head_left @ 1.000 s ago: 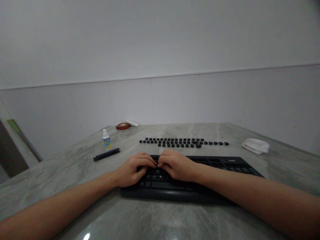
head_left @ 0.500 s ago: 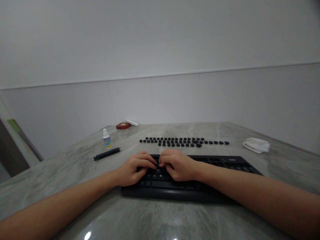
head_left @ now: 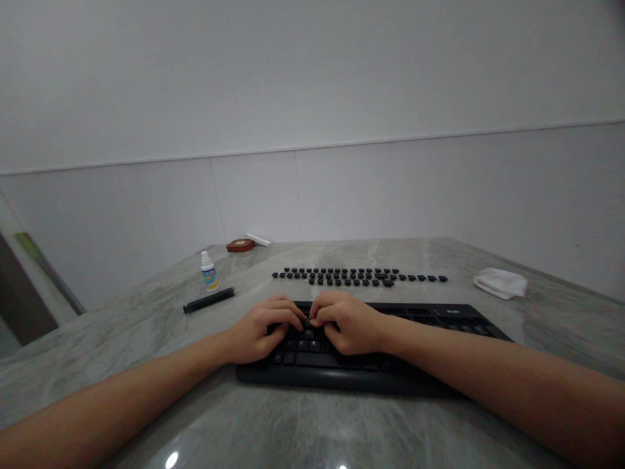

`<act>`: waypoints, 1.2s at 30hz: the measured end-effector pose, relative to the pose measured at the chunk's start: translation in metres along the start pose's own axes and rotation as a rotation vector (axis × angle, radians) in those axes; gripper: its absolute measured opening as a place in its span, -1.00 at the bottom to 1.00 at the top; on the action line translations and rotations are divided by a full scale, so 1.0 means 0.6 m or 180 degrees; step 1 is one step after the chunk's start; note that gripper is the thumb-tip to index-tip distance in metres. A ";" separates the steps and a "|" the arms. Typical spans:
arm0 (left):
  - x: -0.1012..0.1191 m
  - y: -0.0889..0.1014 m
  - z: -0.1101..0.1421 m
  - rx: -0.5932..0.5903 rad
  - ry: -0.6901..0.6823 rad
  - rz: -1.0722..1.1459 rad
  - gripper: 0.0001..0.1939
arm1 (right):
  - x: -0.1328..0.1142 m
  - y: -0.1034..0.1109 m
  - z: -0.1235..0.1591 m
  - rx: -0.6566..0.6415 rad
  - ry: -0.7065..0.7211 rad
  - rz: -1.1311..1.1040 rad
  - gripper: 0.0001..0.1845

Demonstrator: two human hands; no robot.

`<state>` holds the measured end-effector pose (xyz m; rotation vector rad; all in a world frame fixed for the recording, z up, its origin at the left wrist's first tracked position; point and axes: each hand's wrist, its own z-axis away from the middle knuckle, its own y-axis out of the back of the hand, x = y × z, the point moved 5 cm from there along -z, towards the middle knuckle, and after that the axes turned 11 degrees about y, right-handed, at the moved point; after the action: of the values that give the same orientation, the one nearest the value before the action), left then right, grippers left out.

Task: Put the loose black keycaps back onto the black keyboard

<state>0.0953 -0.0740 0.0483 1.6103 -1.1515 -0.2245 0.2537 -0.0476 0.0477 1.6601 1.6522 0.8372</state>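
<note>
A black keyboard (head_left: 336, 381) lies on the grey marbled table in front of me, partly covered by my hands and right forearm. Over its left half, my left hand (head_left: 266, 327) curls its fingers down to a small dark keycap (head_left: 307, 323). From the other side, my right hand (head_left: 347, 324) pinches at the same keycap, its fingertips almost meeting those of the left. Both hands are closed. Whether the keycap is seated or loose cannot be made out. Beyond the keyboard, several loose black keycaps (head_left: 351, 276) stand in rows.
Left of the keyboard are a black brush-like stick (head_left: 209, 300) and a white spray bottle (head_left: 209, 272) with a coloured label. Farther back lie a reddish-brown box (head_left: 239, 245) and a white strip (head_left: 258, 240). A folded white cloth (head_left: 500, 283) rests at the right. A wall stands behind the table.
My fingertips have shifted slightly at the keyboard, and the dark keycap between them shows a little more clearly. Everything else stays put.
</note>
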 end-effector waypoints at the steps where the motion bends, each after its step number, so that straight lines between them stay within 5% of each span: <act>1: 0.001 0.000 0.000 -0.0014 -0.0015 -0.0016 -0.66 | 0.001 0.000 0.001 -0.0006 -0.0024 0.0008 -0.73; 22: 0.004 0.003 0.000 -0.0007 -0.0171 -0.0074 -0.58 | 0.004 0.004 0.004 0.0089 -0.0077 -0.0104 -0.69; 36: -0.008 0.002 0.001 0.0129 0.0088 0.0050 -0.60 | 0.016 -0.002 -0.003 0.0049 -0.0568 -0.0254 -0.93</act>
<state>0.0920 -0.0707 0.0469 1.6346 -1.1537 -0.1691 0.2517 -0.0379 0.0478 1.6181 1.5932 0.6201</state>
